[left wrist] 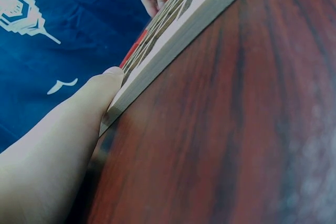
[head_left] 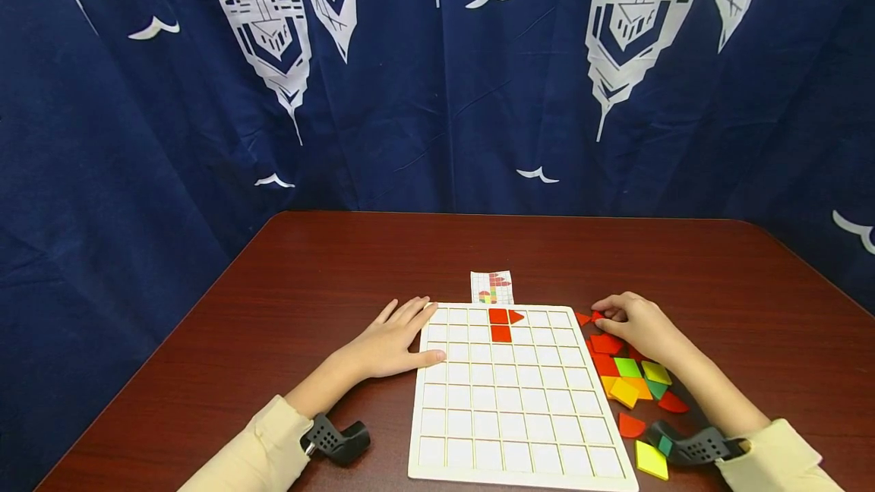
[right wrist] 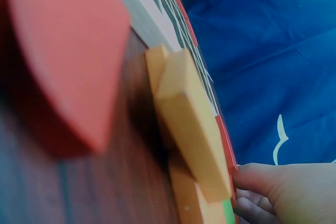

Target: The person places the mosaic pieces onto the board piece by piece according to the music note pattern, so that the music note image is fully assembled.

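Observation:
A white grid board (head_left: pixel 522 405) lies on the table, with two red square tiles (head_left: pixel 500 334) and a red triangle tile (head_left: pixel 516 316) in its top rows. My left hand (head_left: pixel 393 340) rests with spread fingers on the board's upper left edge; its thumb (left wrist: pixel 113 72) lies over the rim in the left wrist view. Beyond the board's upper right corner, my right hand (head_left: pixel 639 323) pinches a small red tile (head_left: pixel 598 316) between thumb and fingers. Another red tile (head_left: pixel 582 319) lies beside it. In the right wrist view, the fingertips are partly hidden behind the tile pile.
Loose red, green, yellow and orange tiles (head_left: pixel 623 392) are heaped along the board's right side, some overlapping. A yellow square tile (head_left: pixel 652 461) lies near the front. Behind the board is a small printed pattern card (head_left: pixel 492 287). A dark blue curtain (head_left: pixel 437 97) hangs behind the table.

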The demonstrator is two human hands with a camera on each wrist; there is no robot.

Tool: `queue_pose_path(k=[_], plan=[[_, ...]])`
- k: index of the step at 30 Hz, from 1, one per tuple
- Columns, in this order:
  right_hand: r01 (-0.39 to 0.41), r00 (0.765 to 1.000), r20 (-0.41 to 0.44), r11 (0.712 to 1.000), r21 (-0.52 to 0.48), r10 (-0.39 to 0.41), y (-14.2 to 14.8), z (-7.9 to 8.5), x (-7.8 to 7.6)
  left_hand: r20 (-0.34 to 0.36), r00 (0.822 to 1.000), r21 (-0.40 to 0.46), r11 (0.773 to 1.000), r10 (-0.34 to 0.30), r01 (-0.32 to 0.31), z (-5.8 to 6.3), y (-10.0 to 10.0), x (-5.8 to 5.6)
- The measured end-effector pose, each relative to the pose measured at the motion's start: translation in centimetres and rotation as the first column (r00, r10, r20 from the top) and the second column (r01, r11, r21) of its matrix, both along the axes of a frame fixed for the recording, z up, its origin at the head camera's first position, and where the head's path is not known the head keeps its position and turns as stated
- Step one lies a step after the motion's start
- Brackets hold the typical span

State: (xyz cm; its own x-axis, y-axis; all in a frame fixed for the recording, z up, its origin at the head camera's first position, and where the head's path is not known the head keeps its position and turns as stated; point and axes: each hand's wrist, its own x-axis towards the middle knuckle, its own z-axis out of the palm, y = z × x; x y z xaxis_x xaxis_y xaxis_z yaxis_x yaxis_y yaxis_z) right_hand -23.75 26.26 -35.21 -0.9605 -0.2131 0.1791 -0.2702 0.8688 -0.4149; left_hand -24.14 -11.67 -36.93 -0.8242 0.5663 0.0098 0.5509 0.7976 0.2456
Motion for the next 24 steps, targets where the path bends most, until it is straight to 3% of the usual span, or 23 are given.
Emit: queue_pose_path(k=[24], plan=[[0.040,0.999,0.012,0.999,-0.004,-0.040,-0.33,-0.03,0.14,0.012,1.000,0.006,1.000,0.001,-0.001,0.16,-0.07,0.01]])
